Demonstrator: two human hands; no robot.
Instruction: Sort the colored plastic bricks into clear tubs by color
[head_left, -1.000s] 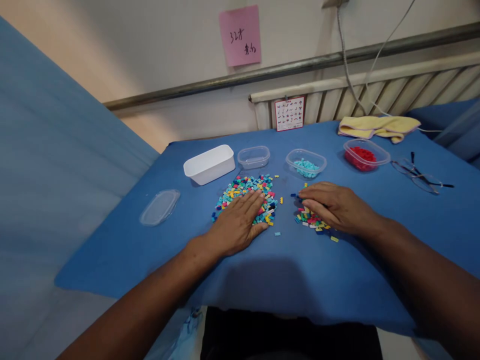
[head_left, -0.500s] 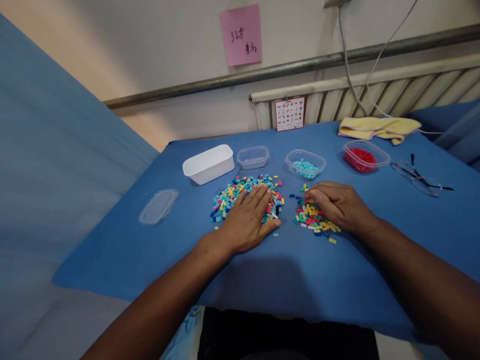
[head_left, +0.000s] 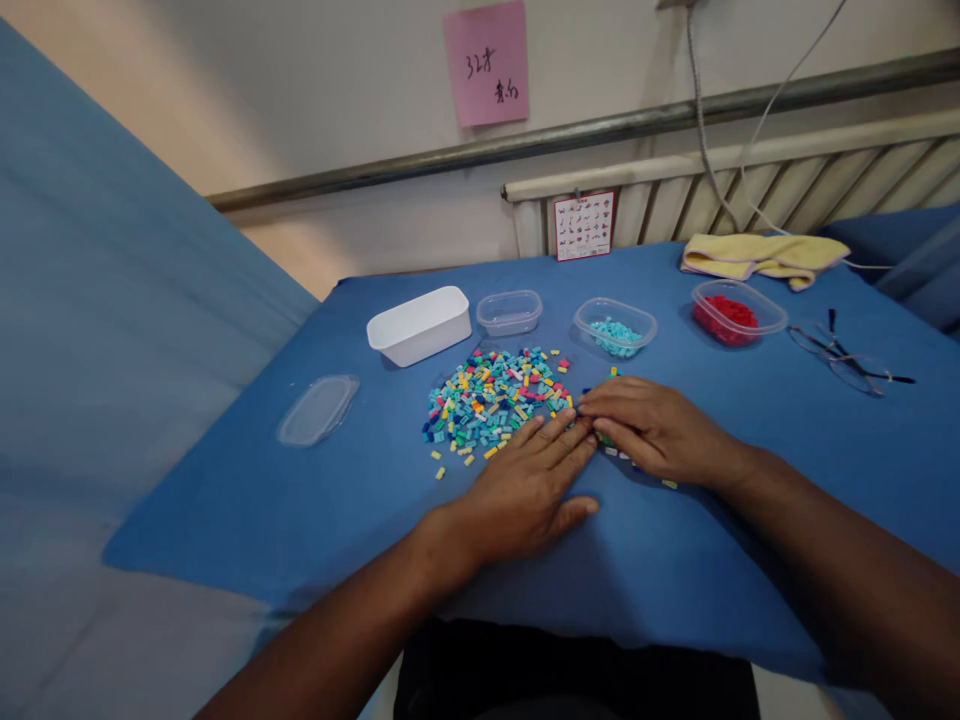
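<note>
My left hand lies flat on the cloth with its fingers stretched out, at the lower right edge of a large pile of small mixed-colour toy bricks. Its fingertips reach the fingers of my right hand. That hand is cupped low, palm down, over a smaller group of bricks, and its fingers lie close together with the thumb a little below. Most of this smaller group is hidden; a few white and yellow bricks show at its lower edge. I see nothing gripped in either hand.
Behind the bricks stand a white tub, a clear container, one with light-blue bricks and one with red bricks. Eyeglasses and a yellow cloth lie right; clear lids lie left.
My left hand has slid right and nearer to me, off the large pile to my right hand, uncovering that pile. My right hand has shifted slightly left over the smaller group.
</note>
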